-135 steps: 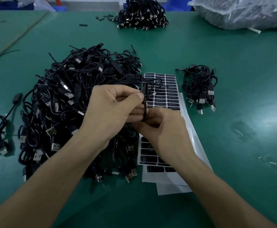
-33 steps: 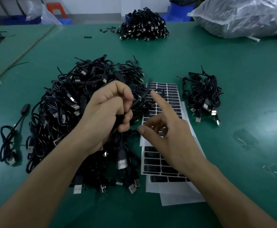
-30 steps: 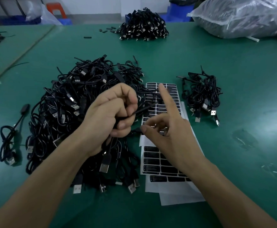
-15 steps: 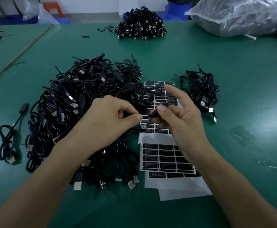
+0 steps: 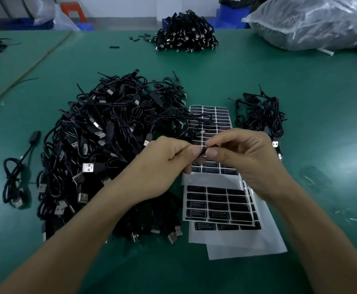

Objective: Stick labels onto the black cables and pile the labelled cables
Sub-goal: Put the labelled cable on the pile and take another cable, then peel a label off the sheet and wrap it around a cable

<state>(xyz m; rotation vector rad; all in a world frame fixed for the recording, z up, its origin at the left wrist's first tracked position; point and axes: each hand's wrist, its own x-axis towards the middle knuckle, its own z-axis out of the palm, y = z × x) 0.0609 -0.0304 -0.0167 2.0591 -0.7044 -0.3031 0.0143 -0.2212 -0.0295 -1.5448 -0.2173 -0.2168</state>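
A big heap of black USB cables (image 5: 109, 145) lies left of centre on the green table. Sheets of black labels (image 5: 220, 204) lie to its right. Further right sits a small pile of cables (image 5: 262, 117). Above the label sheets my left hand (image 5: 162, 170) and my right hand (image 5: 247, 158) meet. Both pinch a short black part of one cable (image 5: 204, 150) between thumb and fingers. Whether a label is on it is hidden by my fingertips.
One loose cable (image 5: 16, 179) lies at the far left. Another cable heap (image 5: 186, 35) sits at the table's back, with small black bits (image 5: 139, 38) beside it. A clear plastic bag (image 5: 313, 20) fills the back right corner. Tape scraps (image 5: 313, 177) lie at right.
My left hand drew a cable from the heap. My right hand, with forefinger pointing over the labels, came in and now pinches the same cable with the left.
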